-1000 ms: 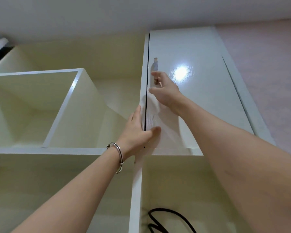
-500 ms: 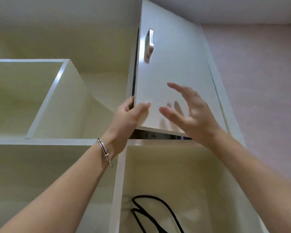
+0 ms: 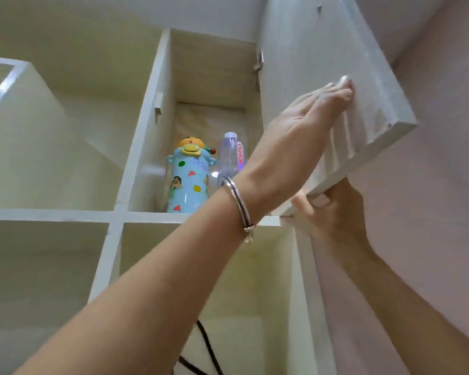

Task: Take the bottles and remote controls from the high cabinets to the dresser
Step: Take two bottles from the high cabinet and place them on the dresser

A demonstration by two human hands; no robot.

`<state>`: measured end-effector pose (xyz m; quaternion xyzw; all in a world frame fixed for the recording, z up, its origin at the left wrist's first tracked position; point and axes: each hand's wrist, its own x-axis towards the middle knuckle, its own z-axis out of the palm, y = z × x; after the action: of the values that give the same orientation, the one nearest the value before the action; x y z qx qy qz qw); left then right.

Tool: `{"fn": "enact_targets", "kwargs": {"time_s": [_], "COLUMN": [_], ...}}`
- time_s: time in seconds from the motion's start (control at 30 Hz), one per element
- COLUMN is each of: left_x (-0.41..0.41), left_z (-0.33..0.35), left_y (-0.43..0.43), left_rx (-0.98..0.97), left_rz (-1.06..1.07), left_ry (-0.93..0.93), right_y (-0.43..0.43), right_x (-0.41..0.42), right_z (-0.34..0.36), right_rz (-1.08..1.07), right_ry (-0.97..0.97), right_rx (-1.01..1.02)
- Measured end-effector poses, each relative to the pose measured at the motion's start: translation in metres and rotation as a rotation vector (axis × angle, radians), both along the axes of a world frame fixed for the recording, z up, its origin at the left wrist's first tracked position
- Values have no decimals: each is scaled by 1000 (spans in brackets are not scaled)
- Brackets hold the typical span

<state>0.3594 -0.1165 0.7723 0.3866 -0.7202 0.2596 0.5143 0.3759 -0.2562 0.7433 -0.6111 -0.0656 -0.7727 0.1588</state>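
Two bottles now stand in view in the high cabinet compartment [image 3: 211, 77]: a light-blue cartoon bottle [image 3: 187, 182] with a yellow character lid at the front edge of the shelf, and a clear plastic bottle [image 3: 229, 155] with a red-lettered label just beside it on the right, partly hidden behind the left wrist; no remote control shows in this compartment, though its right part is covered by the arm. A second ago the cabinet door [image 3: 322, 77] was shut over all this; half a second ago it was only cracked; now it is swung wide to the right, its inner face towards the camera. The left hand [image 3: 301, 125] lies flat and open against that inner face, fingers straight, pressing the door outward, gripping nothing; the right hand [image 3: 333, 212] is under the door's lower edge, thumb and fingers closed around it, having left the handle. The shelf below holds a black cable [image 3: 209, 353]. The opening step looks done; I judge the next need is a freed hand to reach the front bottle.
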Motion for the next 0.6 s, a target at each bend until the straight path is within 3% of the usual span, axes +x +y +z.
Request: {"fn": "enact_targets", "kwargs": {"time_s": [0.27,0.47,0.6], "left_x": [3,9,13], "left_z": [5,0,-1], "left_y": [-29,-35,-32], "left_rx": [-103,-73,-67], "left_rz": [51,-38,-24], "left_ry": [-71,-51,-80], "right_y": [-13,-13,-12], "right_x": [-11,-14,-7], "right_z": [0,-2,-2], "right_rz": [137,179,315], "right_ry": [79,87,82], "right_rx": [19,-81,-73]}}
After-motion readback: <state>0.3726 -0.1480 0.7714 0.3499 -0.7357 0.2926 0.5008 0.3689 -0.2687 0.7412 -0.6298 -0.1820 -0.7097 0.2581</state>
